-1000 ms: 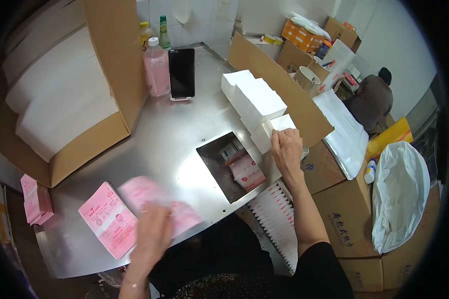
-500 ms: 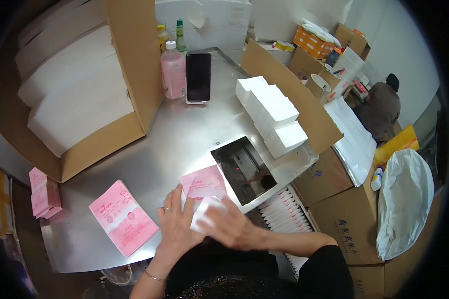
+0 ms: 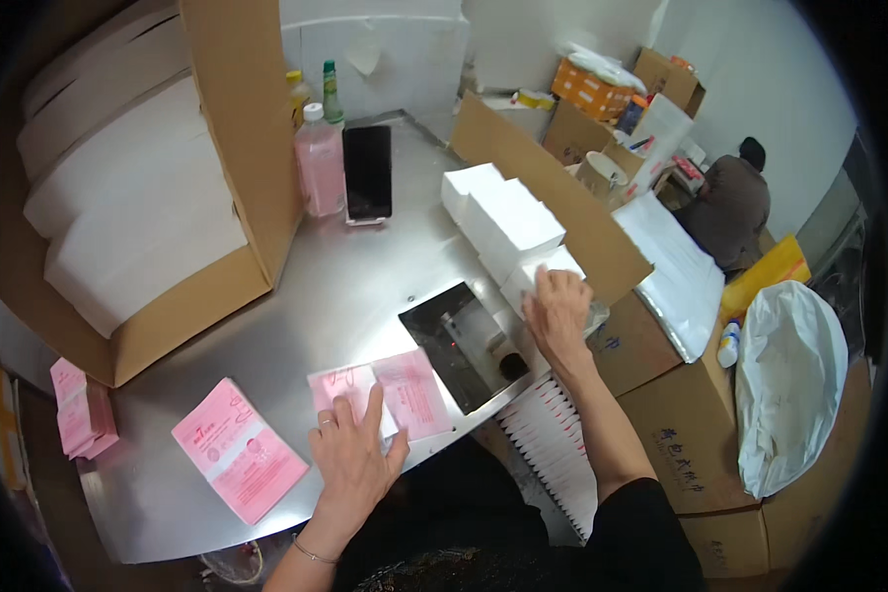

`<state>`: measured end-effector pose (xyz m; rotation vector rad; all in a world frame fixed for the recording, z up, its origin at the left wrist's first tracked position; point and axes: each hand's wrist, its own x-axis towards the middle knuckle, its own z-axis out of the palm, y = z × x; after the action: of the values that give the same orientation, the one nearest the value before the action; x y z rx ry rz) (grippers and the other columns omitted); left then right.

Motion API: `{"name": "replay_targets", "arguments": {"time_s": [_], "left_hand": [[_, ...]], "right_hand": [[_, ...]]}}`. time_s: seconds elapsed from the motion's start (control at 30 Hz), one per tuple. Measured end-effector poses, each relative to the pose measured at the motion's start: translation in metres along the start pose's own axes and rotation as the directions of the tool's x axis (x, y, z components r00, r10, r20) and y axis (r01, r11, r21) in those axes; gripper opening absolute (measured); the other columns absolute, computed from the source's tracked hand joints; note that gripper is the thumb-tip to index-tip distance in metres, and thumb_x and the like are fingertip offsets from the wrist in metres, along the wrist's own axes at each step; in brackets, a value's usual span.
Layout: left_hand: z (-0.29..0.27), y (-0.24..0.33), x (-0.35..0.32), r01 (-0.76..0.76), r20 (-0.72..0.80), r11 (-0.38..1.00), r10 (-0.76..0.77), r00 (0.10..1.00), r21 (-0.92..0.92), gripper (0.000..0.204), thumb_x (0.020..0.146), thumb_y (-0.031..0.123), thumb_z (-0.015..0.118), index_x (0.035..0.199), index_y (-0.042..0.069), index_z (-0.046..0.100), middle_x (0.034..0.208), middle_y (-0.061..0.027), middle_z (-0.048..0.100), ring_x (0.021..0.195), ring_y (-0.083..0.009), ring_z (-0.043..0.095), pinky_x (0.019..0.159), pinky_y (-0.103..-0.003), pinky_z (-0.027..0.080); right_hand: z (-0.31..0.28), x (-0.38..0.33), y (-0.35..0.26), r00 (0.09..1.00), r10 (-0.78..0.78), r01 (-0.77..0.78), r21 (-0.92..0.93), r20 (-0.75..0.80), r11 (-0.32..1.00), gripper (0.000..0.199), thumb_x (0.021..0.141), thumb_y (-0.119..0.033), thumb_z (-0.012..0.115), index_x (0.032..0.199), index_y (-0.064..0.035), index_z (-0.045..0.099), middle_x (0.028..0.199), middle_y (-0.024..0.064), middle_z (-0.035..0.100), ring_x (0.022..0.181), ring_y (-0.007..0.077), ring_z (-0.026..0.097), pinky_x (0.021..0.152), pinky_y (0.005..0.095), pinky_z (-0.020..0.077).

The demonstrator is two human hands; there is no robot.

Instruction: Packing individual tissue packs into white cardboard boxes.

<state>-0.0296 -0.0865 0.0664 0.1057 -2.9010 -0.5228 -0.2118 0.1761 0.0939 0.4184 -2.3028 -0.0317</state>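
Note:
My left hand (image 3: 357, 449) lies with fingers spread on a folded white paper piece (image 3: 363, 383), pressing it onto a pink printed sheet (image 3: 410, 393) by the table's near edge. To the right, my right hand (image 3: 560, 314) is at the near end of a stack of white paper blocks (image 3: 516, 219). Its fingers are bent together over the nearest block, and what they pinch, if anything, is hidden. A pile of pink printed packets (image 3: 239, 452) with a white band lies left of my left hand.
A dark rectangular opening (image 3: 464, 345) is set in the metal table (image 3: 340, 306). Behind stand a phone (image 3: 368, 173) and a pink bottle (image 3: 321, 168). A large carton (image 3: 192, 331) with white stacks is at left. White packs (image 3: 553, 439) fill a box below right. A person (image 3: 735, 207) crouches far right.
My right hand has left the white piece beside my left hand and moved up and right to the white stack. My left hand now lies flatter on the folded piece. The view has shifted slightly.

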Motion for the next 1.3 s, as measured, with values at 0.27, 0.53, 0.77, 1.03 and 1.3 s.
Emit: {"name": "replay_targets", "arguments": {"time_s": [0.27, 0.53, 0.77, 1.03, 1.3], "left_hand": [[-0.012, -0.006, 0.012, -0.246, -0.166, 0.945, 0.284, 0.944, 0.214, 0.06, 0.077, 0.055, 0.073, 0.108, 0.004, 0.064, 0.116, -0.0193, 0.055, 0.096, -0.0325, 0.049, 0.082, -0.048, 0.036], [-0.01, -0.004, 0.008, -0.24, -0.017, 0.946, 0.25, 0.968, 0.219, 0.057, 0.083, 0.056, 0.07, 0.104, 0.003, 0.063, 0.11, -0.0164, 0.056, 0.09, -0.0295, 0.049, 0.08, -0.046, 0.037], [0.01, 0.001, 0.007, -0.338, -0.071, 0.941, 0.337, 0.939, 0.0, 0.036, 0.083, 0.024, 0.069, 0.109, 0.0, 0.061, 0.106, -0.019, 0.056, 0.088, -0.0324, 0.053, 0.07, -0.043, 0.043], [-0.007, -0.013, 0.008, -0.248, -0.072, 0.964, 0.242, 0.968, -0.094, 0.07, 0.069, 0.028, 0.075, 0.133, 0.006, 0.056, 0.095, -0.0168, 0.052, 0.086, -0.0332, 0.053, 0.075, -0.045, 0.042], [-0.038, -0.023, -0.019, -0.245, 0.0, 0.965, 0.246, 0.969, -0.098, 0.069, 0.077, 0.011, 0.072, 0.142, 0.007, 0.049, 0.094, -0.0124, 0.054, 0.087, -0.0312, 0.054, 0.078, -0.042, 0.041]], "right_hand": [[0.02, 0.0, 0.016, 0.991, 0.103, -0.114, 0.134, 0.082, 0.984, 0.014, 0.09, -0.016, 0.064, 0.083, -0.0056, 0.068, 0.086, 0.01, 0.058, 0.09, 0.0285, 0.055, 0.081, 0.044, 0.0405], [0.017, -0.005, 0.024, 0.988, 0.136, -0.153, 0.322, 0.075, 0.934, 0.012, 0.088, -0.009, 0.064, 0.092, -0.0016, 0.072, 0.086, 0.012, 0.062, 0.088, 0.0295, 0.057, 0.08, 0.0422, 0.0428], [0.011, -0.007, 0.014, 0.998, 0.045, -0.03, 0.307, -0.041, 0.951, 0.036, 0.08, 0.002, 0.06, 0.116, -0.0009, 0.067, 0.109, 0.0186, 0.066, 0.102, 0.0375, 0.062, 0.088, 0.0454, 0.0477], [-0.039, -0.085, -0.135, 0.829, -0.551, 0.443, 0.712, -0.093, 0.546, 0.029, 0.087, -0.009, 0.059, 0.114, -0.0007, 0.066, 0.103, 0.0188, 0.062, 0.102, 0.0346, 0.063, 0.11, 0.0677, 0.0313], [0.047, -0.04, -0.099, 0.815, -0.22, -0.153, 0.565, 0.536, 0.81, 0.018, 0.089, -0.016, 0.058, 0.099, -0.0057, 0.069, 0.101, 0.0207, 0.067, 0.095, 0.0373, 0.066, 0.095, 0.0595, 0.045]]}}
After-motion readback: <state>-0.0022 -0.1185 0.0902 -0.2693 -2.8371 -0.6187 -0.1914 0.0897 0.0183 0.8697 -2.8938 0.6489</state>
